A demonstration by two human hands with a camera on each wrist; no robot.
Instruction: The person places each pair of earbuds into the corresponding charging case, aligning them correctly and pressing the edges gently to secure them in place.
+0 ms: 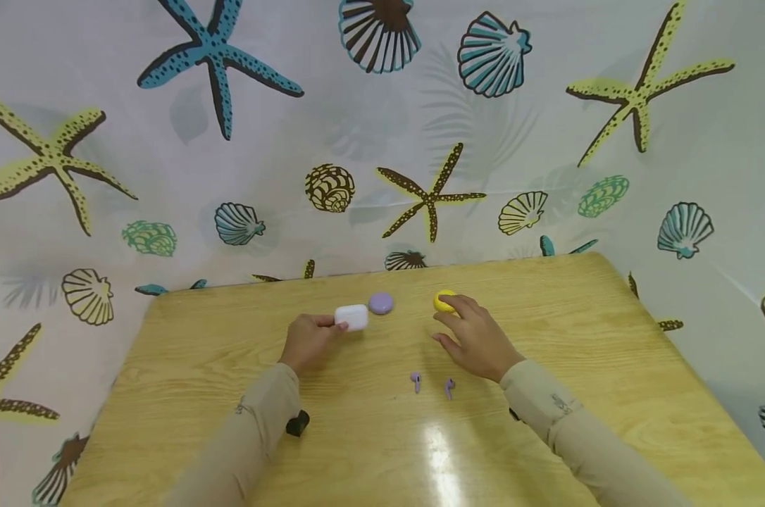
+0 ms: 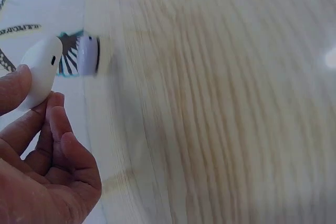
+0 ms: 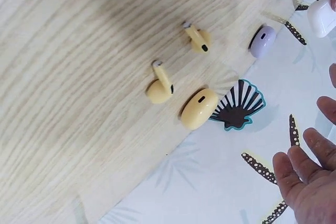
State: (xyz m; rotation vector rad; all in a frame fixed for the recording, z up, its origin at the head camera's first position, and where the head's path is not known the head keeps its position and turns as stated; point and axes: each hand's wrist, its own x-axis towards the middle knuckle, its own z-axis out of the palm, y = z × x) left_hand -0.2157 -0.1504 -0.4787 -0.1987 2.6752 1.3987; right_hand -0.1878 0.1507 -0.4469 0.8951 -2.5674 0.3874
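Observation:
My left hand (image 1: 309,343) pinches a white earbud case (image 1: 352,317) between thumb and fingers, held above the table; its lid is closed. Just right of it a purple earbud case (image 1: 380,303) stands near the table's back edge. My right hand (image 1: 482,343) hovers with spread, loosely bent fingers and nothing in its grasp. Past its fingertips is a yellow earbud case (image 1: 443,301), partly covered by the hand in the head view. Two yellow earbuds (image 3: 162,85) lie in front of that case in the right wrist view. Closer to me rest two purple earbuds (image 1: 416,382).
The wood-grain table (image 1: 198,352) ends at the back against a white cloth (image 1: 281,155) printed with starfish and shells. A black object (image 1: 297,423) shows beside the left sleeve. Light reflects off the table's front middle.

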